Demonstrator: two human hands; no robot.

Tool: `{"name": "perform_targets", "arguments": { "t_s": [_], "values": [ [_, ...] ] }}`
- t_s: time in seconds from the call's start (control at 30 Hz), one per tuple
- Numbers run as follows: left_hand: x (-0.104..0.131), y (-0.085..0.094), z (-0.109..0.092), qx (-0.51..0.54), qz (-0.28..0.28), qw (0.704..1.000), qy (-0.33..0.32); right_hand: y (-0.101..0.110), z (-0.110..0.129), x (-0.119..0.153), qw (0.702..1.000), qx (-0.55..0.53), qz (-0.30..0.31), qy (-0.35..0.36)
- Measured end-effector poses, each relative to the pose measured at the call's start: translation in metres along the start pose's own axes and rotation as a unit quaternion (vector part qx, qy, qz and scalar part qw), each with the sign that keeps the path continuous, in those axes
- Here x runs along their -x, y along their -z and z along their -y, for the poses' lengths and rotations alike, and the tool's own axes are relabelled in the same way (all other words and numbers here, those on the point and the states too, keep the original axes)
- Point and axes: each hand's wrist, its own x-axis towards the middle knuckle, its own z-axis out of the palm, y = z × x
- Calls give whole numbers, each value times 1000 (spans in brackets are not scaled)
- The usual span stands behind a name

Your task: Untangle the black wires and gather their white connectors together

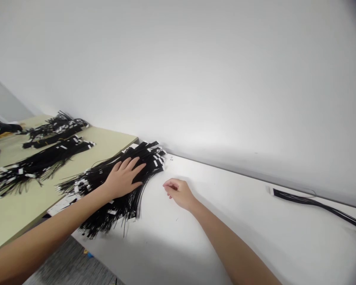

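Observation:
A large pile of black cables (pixel 146 158) with white tags and ends lies across the left end of the white table (pixel 166 237). My left hand (pixel 123 178) rests on top of this pile, palm down with its fingers spread. Just right of the pile, over the white tabletop, is my right hand (pixel 178 192). Its fingers are curled together with the thumb; whether something small is between them is hidden.
On the cream table (pixel 106 138) at the left lie more bundles of black cables (pixel 44 158) with white ends. A thin bundle of black cables (pixel 308 201) lies at the far right near the white wall (pixel 213 79). Grey carpet (pixel 77 261) shows below.

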Motion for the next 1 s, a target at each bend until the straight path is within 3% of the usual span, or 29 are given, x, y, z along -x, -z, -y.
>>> {"name": "perform_targets", "arguments": {
  "t_s": [0.2,0.43,0.5,0.63,0.7,0.8,1.0],
  "values": [
    [23,-11,4,12,41,998,44,0,0,1,1000,13,2,2],
    [34,-5,14,50,72,991,99,0,2,4,1000,25,3,-3],
    [33,-2,11,46,71,992,95,0,2,5,1000,29,3,-3],
    [49,-1,-12,10,-12,999,38,-1,0,4,999,34,0,1],
    [63,-5,-27,17,-12,1000,-22,-1,-2,3,999,36,-1,4],
    [79,-8,-41,15,-5,1000,-2,-1,-5,3,999,40,-1,8],
    [85,-3,-29,-7,39,999,-6,0,-6,4,999,46,2,14]
  ]
}}
